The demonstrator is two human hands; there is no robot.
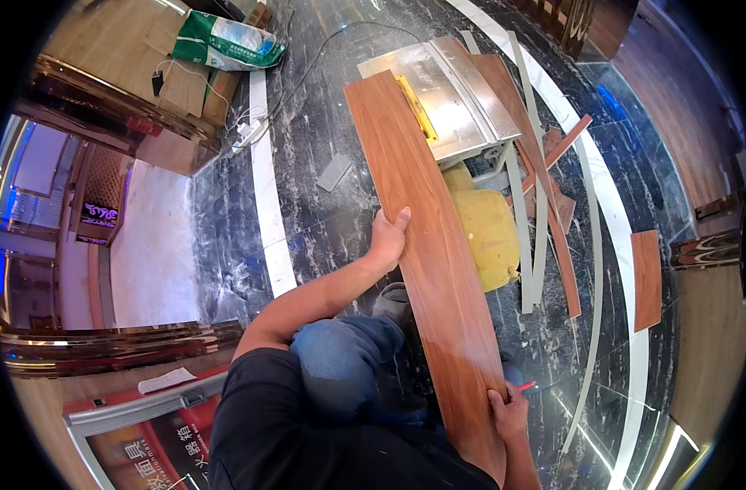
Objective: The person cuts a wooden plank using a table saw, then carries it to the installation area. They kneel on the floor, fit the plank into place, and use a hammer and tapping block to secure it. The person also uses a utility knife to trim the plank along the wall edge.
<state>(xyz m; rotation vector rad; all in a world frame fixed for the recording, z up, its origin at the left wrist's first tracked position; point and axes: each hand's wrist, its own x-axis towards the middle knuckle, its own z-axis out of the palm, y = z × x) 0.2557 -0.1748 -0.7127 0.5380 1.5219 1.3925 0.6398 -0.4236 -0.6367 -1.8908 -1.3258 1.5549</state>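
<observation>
A long reddish-brown wood floor plank [438,253] slants from the upper middle down to my body. My left hand [389,238] grips its left edge near the middle, thumb on top. Lower down, my right hand [510,410] holds the right edge near the close end, thumb on the face. A thin red marker or pencil [527,385] pokes out beside the right fingers. The plank's far end lies beside a yellow strip [417,108] on a silver metal-topped table saw [463,90]. Both hands' other fingers are partly hidden under the plank.
A yellow stool or pad [485,237] sits under the plank's right side. Grey strips [539,253] and wood offcuts [562,261] litter the floor at right. A short plank [646,278] lies farther right. A power strip [249,135], cord and green-white bag [228,42] are far left.
</observation>
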